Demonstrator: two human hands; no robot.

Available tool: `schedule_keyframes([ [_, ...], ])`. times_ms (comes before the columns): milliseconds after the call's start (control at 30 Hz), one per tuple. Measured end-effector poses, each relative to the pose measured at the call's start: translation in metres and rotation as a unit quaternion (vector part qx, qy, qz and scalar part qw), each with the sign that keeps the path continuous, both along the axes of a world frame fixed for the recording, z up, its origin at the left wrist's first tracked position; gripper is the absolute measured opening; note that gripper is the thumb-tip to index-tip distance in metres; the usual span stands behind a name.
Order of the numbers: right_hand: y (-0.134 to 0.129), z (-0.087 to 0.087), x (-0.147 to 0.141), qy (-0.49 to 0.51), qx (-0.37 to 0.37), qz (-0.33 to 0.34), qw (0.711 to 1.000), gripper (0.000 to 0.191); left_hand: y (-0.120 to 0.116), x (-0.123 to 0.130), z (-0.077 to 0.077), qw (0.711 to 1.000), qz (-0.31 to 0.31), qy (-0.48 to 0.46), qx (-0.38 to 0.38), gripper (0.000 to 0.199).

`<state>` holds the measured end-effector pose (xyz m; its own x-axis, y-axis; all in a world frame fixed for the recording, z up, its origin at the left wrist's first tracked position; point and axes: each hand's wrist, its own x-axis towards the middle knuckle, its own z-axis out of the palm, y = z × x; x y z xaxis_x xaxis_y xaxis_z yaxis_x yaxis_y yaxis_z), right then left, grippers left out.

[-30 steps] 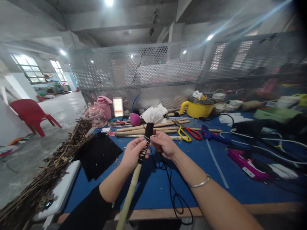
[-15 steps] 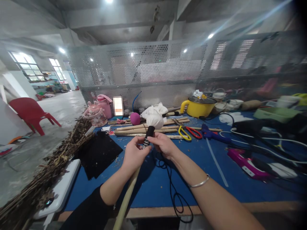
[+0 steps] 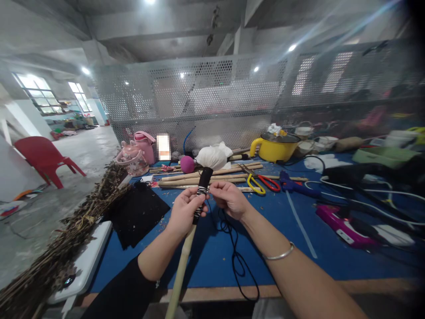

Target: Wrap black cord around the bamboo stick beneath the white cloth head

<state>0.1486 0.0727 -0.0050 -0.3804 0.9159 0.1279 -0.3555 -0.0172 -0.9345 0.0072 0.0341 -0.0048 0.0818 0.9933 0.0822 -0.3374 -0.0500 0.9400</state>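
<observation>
My left hand (image 3: 183, 212) is closed around the upper part of a pale wooden stick (image 3: 182, 268), which slants up from the table's front edge. A black cloth wrap (image 3: 206, 176) covers the stick's top end, with white-striped winding (image 3: 202, 190) around it under my fingers. Just to the right, my right hand (image 3: 231, 200) is pinched close to the winding, thumb and forefinger together on what looks like a thin cord. A long black cord (image 3: 236, 257) hangs below that hand, loops over the blue table and dips past its front edge.
Yellow-handled scissors (image 3: 255, 184), red-handled scissors (image 3: 269, 184), a blue glue gun (image 3: 297, 186) and several sticks (image 3: 175, 181) lie beyond my hands. Black cloth (image 3: 141, 212), dried stems (image 3: 79, 221) and a white power bank (image 3: 89, 254) are left; a magenta device (image 3: 341, 226) is right.
The wrapped stick has turned more upright, its top shifting slightly left and up. My right hand has moved off the wrap to the right, and the cord loops have shifted a little.
</observation>
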Motion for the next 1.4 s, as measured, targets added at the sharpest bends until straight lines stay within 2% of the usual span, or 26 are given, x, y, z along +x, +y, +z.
schedule_keyframes([
  [200, 0.001, 0.0, -0.002, 0.0, -0.01, 0.003, 1.0, 0.031, -0.001, 0.001, 0.0, 1.0, -0.018, -0.015, 0.005, 0.031],
  [333, 0.0, 0.0, 0.001, 0.007, -0.022, 0.058, 0.998, 0.033, -0.002, -0.001, 0.002, 0.998, -0.067, -0.012, 0.006, 0.03],
  [400, 0.001, -0.001, 0.003, -0.001, -0.025, 0.078, 0.997, 0.034, -0.003, -0.002, 0.004, 0.994, -0.104, 0.0, -0.014, 0.032],
  [467, 0.002, -0.003, 0.003, -0.021, -0.02, 0.067, 0.997, 0.031, -0.003, -0.002, 0.004, 0.991, -0.119, 0.023, -0.054, 0.035],
  [567, 0.004, -0.006, 0.002, -0.06, -0.018, 0.036, 0.997, 0.031, -0.005, 0.0, 0.0, 0.991, -0.055, 0.103, -0.064, 0.04],
  [667, 0.005, -0.008, -0.002, -0.084, -0.022, 0.019, 0.996, 0.031, -0.006, 0.003, -0.006, 0.974, 0.064, 0.213, 0.052, 0.044],
  [733, 0.005, -0.009, -0.005, -0.091, -0.016, 0.01, 0.996, 0.032, -0.006, 0.004, -0.008, 0.955, 0.107, 0.257, 0.102, 0.039],
  [833, 0.004, -0.009, -0.006, -0.088, -0.002, 0.014, 0.996, 0.031, -0.005, 0.004, -0.005, 0.958, 0.109, 0.254, 0.075, 0.032],
  [967, 0.004, -0.007, -0.002, -0.068, -0.003, 0.031, 0.997, 0.028, -0.006, 0.002, 0.003, 0.97, 0.114, 0.211, 0.037, 0.036],
  [1100, 0.004, -0.005, 0.002, -0.067, 0.007, 0.016, 0.998, 0.026, -0.007, 0.002, 0.007, 0.975, 0.112, 0.188, 0.024, 0.037],
  [1400, 0.003, -0.005, -0.001, -0.064, 0.015, 0.009, 0.998, 0.028, -0.004, 0.001, 0.002, 0.989, 0.093, 0.111, 0.025, 0.037],
])
